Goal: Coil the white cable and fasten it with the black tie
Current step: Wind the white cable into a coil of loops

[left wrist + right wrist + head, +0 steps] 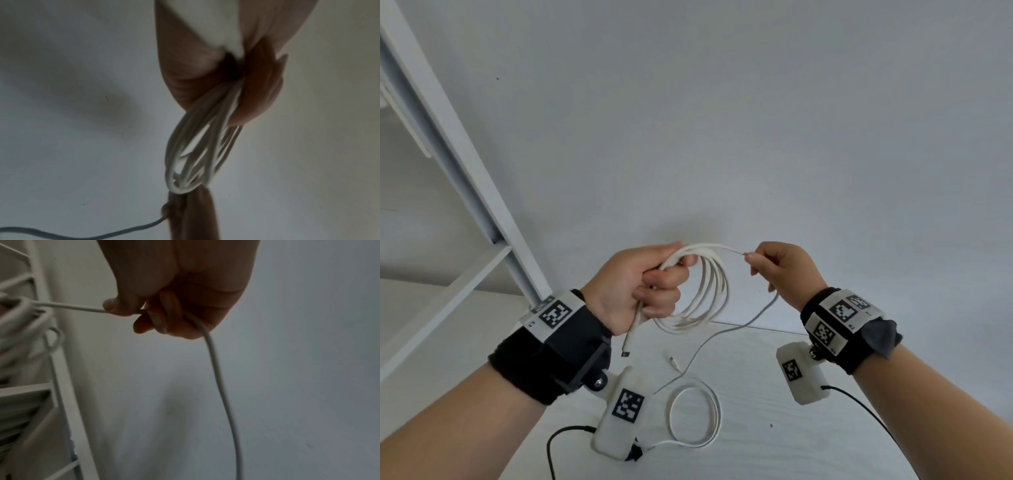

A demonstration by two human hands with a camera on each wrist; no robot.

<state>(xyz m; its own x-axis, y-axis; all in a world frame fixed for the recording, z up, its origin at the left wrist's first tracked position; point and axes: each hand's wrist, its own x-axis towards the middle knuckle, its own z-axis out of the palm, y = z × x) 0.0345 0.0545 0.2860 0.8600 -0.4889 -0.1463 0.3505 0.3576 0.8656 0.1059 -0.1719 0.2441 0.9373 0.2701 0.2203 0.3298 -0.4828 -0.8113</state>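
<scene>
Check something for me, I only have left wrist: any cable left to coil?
Observer: Yes. Head view shows a loose loop of the white cable lying on the table.
Operator: Right hand?
Observer: The right hand pinches the strand leading off the coil; in the right wrist view, the cable passes under its curled fingers.
Operator: Plug end?
Observer: One plug hangs below the left hand.

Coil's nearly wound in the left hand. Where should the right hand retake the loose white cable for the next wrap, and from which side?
Judging by the slack, grip lower on the loose run of the white cable, where it sags from the right hand toward the table. Come from the right, pinching across the strand, clear of the coil gripped by the left hand.
</scene>
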